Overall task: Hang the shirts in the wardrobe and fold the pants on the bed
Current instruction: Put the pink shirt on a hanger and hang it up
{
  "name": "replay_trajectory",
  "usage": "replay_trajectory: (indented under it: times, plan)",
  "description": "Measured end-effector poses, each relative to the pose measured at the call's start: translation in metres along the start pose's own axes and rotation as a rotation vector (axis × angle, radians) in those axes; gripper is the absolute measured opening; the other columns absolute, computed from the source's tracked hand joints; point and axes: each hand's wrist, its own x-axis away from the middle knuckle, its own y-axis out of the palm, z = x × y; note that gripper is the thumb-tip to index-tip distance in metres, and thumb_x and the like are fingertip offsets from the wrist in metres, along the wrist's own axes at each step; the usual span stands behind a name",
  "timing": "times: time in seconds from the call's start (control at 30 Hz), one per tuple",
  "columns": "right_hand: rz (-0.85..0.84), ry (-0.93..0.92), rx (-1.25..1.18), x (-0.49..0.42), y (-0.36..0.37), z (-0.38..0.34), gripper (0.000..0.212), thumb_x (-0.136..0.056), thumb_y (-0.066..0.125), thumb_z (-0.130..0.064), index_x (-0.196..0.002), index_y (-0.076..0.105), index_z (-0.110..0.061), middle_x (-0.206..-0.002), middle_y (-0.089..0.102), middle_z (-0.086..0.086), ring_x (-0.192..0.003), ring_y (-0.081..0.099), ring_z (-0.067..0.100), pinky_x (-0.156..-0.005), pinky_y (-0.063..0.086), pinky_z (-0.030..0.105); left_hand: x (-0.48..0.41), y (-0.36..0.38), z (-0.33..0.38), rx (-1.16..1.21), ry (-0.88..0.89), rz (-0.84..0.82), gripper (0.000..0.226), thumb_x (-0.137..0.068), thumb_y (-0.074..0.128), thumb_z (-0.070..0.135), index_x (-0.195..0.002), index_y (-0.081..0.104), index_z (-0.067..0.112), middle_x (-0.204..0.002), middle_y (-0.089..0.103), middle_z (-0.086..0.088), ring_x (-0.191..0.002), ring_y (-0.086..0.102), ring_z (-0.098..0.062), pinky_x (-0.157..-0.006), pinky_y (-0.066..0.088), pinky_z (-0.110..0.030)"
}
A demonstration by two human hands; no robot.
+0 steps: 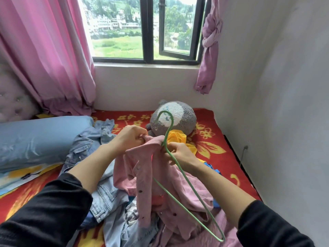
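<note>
Pink shirt (144, 175), a snap-front one, is held up over the bed (222, 157) and is only half on its green wire hanger (188, 182). The hanger's near corner pokes out bare towards the camera, and the hem trails onto the heap of denim garments (106, 196). One shoulder looks threaded and the other does not, so I judge the shirt could slide straight off the sloping wire if it is lifted now. The trailing hem could also snag the denim and drag it along. Further up, the left hand (130, 138) is clenched on the collar edge. The right hand (179, 154) pinches the hanger's neck together with the cloth. A slip of that pinch would let the hanger twist and drop the collar. Beyond lie a yellow garment (176, 138) and a grey plush toy (178, 118), which the hook could catch.
</note>
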Motion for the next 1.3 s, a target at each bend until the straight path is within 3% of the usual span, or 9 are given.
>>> replay_trajectory:
  times: [0.07,0.13,0.33,0.5,0.63,0.73,0.9,1.1,1.3]
  plan:
    - [0.055,-0.048,0.238,-0.003,0.006,0.001,0.037,-0.074,0.069,-0.041,-0.094,0.065,-0.01,-0.09,0.069,0.006,-0.083,0.063,0.021,-0.072,0.048,0.038,0.001,0.003,0.006,0.042,0.033,-0.01,0.012,-0.072,0.059,0.002,-0.067,0.067,0.009,-0.064,0.063,-0.01,-0.065,0.055,-0.029,-0.062,0.04,-0.032]
    - [0.164,-0.07,0.446,-0.008,0.012,-0.003,0.052,-0.069,0.047,-0.053,-0.095,0.062,-0.011,-0.093,0.068,0.01,-0.09,0.062,0.032,-0.063,0.041,0.035,0.001,0.005,0.012,0.061,0.078,-0.015,0.013,-0.07,0.059,-0.001,-0.067,0.068,0.008,-0.064,0.063,-0.006,-0.063,0.053,-0.022,-0.063,0.039,-0.029]
    - [0.343,-0.104,0.742,-0.018,0.004,0.011,0.019,-0.089,0.052,-0.034,-0.085,0.054,-0.016,-0.093,0.066,0.013,-0.088,0.061,0.038,-0.062,0.034,0.035,0.005,-0.003,0.003,0.093,0.068,-0.034,0.017,-0.072,0.06,-0.001,-0.066,0.069,0.013,-0.061,0.062,-0.004,-0.06,0.054,-0.019,-0.062,0.043,-0.028]
    - [0.259,0.114,0.133,-0.029,-0.025,0.017,0.021,-0.088,0.051,-0.011,-0.073,0.065,-0.008,-0.077,0.063,0.012,-0.077,0.052,0.02,-0.066,0.04,0.034,0.011,-0.007,-0.013,-0.002,0.054,-0.068,0.013,-0.069,0.055,-0.002,-0.062,0.062,0.005,-0.059,0.06,-0.004,-0.061,0.053,-0.021,-0.064,0.04,-0.03]
    - [0.019,0.037,-0.083,-0.019,-0.03,0.006,0.026,-0.091,0.058,-0.033,-0.091,0.074,-0.012,-0.093,0.073,0.004,-0.082,0.063,0.01,-0.076,0.052,0.031,0.01,-0.008,-0.026,0.018,0.018,0.012,0.015,-0.066,0.053,0.0,-0.053,0.048,0.006,-0.048,0.043,0.001,-0.053,0.036,-0.014,-0.056,0.037,-0.03]
    - [-0.173,-0.045,0.205,-0.012,-0.031,-0.006,0.022,-0.071,0.081,-0.033,-0.083,0.071,-0.017,-0.079,0.069,-0.009,-0.073,0.061,0.003,-0.062,0.049,0.021,0.005,-0.009,-0.026,0.036,-0.003,0.034,0.013,-0.06,0.046,0.015,-0.049,0.043,0.012,-0.044,0.04,0.0,-0.051,0.034,-0.014,-0.052,0.035,-0.028]
    - [0.12,-0.029,0.97,-0.016,-0.055,0.007,0.013,-0.081,0.056,-0.018,-0.093,0.061,-0.015,-0.101,0.067,0.012,-0.099,0.063,0.034,-0.072,0.044,0.032,0.01,-0.008,-0.027,-0.008,-0.012,0.004,0.013,-0.053,0.036,0.016,-0.043,0.029,0.019,-0.049,0.05,-0.001,-0.054,0.04,-0.023,-0.054,0.025,-0.029]
    - [0.303,0.224,1.1,-0.007,-0.103,0.038,0.021,-0.083,0.05,-0.012,-0.102,0.059,-0.015,-0.115,0.062,0.011,-0.109,0.06,0.033,-0.084,0.047,0.037,0.02,-0.007,-0.036,-0.033,-0.052,0.029,0.015,-0.057,0.035,0.015,-0.044,0.029,0.021,-0.06,0.057,-0.012,-0.066,0.054,-0.037,-0.057,0.03,-0.032]
    - [0.454,0.187,1.442,-0.005,-0.119,0.053,0.028,-0.094,0.04,-0.01,-0.117,0.052,-0.019,-0.117,0.055,0.002,-0.114,0.054,0.022,-0.093,0.041,0.043,0.01,-0.001,-0.03,-0.241,-0.125,0.197,0.01,-0.076,0.051,0.012,-0.072,0.06,0.011,-0.084,0.068,-0.016,-0.082,0.062,-0.038,-0.063,0.04,-0.035]
